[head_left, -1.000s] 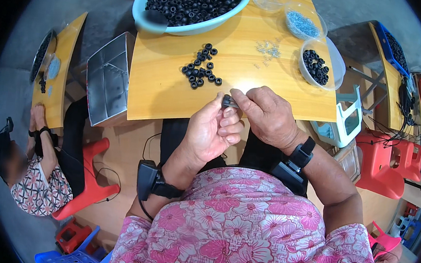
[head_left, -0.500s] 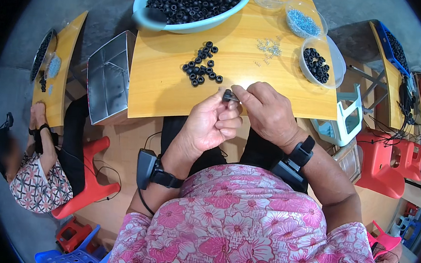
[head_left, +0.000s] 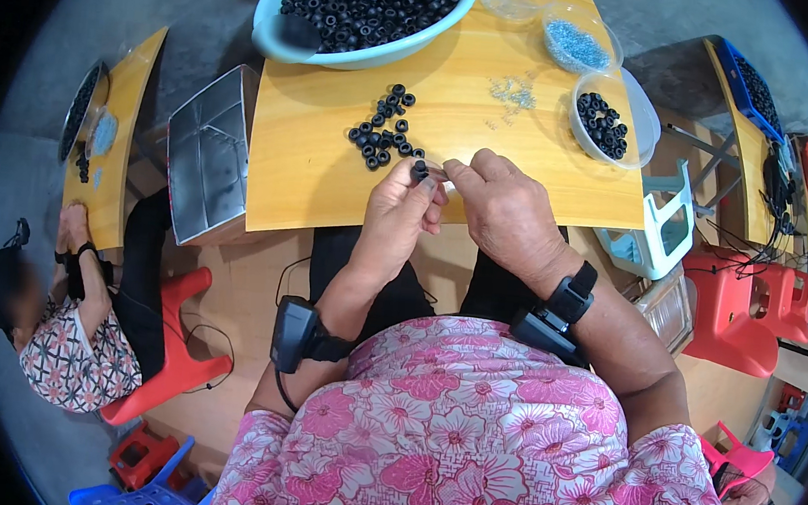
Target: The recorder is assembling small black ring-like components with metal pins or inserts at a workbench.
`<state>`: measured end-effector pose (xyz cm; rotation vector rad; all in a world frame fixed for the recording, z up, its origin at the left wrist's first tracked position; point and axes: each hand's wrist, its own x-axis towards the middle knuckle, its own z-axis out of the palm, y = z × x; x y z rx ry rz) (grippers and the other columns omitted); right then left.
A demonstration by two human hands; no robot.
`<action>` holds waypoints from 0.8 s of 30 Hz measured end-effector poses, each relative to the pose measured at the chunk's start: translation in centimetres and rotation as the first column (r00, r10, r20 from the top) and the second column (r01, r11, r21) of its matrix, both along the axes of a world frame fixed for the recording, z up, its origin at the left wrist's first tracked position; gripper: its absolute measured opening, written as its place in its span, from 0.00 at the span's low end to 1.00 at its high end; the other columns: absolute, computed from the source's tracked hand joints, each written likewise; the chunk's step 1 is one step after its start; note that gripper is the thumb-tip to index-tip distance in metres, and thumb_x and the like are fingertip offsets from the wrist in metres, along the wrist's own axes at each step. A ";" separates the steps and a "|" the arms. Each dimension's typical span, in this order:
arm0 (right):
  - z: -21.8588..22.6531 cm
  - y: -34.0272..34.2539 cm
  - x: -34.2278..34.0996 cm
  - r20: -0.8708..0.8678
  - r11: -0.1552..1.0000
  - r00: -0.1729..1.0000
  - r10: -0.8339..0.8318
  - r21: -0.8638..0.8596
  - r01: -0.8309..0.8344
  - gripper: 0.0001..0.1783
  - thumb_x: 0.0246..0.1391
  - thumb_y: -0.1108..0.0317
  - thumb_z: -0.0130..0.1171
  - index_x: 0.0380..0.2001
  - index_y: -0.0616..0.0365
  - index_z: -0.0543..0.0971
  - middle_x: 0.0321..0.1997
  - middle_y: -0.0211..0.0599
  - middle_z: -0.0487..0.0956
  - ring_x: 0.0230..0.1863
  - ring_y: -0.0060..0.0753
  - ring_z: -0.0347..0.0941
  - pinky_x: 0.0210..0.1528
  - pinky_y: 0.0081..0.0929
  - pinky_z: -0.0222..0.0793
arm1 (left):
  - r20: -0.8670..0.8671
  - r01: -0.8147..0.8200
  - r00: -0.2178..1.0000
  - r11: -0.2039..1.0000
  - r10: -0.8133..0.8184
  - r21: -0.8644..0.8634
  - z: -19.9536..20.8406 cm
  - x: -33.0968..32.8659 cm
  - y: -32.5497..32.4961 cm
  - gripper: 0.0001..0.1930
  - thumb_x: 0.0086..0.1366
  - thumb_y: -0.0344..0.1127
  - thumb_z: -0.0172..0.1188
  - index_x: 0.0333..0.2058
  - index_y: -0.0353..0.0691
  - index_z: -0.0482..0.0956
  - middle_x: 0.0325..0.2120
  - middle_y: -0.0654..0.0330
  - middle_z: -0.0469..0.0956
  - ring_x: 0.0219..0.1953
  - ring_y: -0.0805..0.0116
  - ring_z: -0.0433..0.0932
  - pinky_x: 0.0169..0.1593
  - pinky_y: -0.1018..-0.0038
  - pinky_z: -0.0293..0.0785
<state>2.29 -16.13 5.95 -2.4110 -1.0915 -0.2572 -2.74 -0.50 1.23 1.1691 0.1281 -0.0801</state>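
My left hand [head_left: 389,225] is raised over the table's near edge and pinches a small black ring-like part [head_left: 419,170] between thumb and fingertips. Close beside it, my right hand [head_left: 512,212] is closed, its thumb and forefinger pressed together on a thin, shiny piece that meets the black part; its kind is too small to tell. Just beyond my left hand lies a loose group of similar black parts [head_left: 373,140]. Farther right on the table is a scatter of small clear, coil-like pieces [head_left: 513,94].
A light-blue basin [head_left: 381,57] heaped with black parts stands at the back of the wooden table [head_left: 306,174]. To the right are a clear tub [head_left: 579,138] of black parts and another [head_left: 551,50] of coils. An open metal-lined box [head_left: 207,156] adjoins the left edge. Another person [head_left: 83,351] sits left.
My left hand has turned and shifted slightly left, bringing the black part more upright. My right hand has moved a little left and stays by it.
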 end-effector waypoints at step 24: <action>-4.8 -1.8 3.6 -0.143 0.975 0.965 -0.220 -0.040 0.217 0.11 0.48 0.71 0.55 0.37 0.61 0.73 0.33 0.46 0.70 0.39 0.51 0.69 0.40 0.41 0.69 | -0.166 0.116 0.980 0.992 -0.107 0.046 0.4 1.2 0.4 0.15 0.70 0.43 0.45 0.40 0.37 0.73 0.23 0.68 0.68 0.21 0.81 0.64 0.25 0.83 0.62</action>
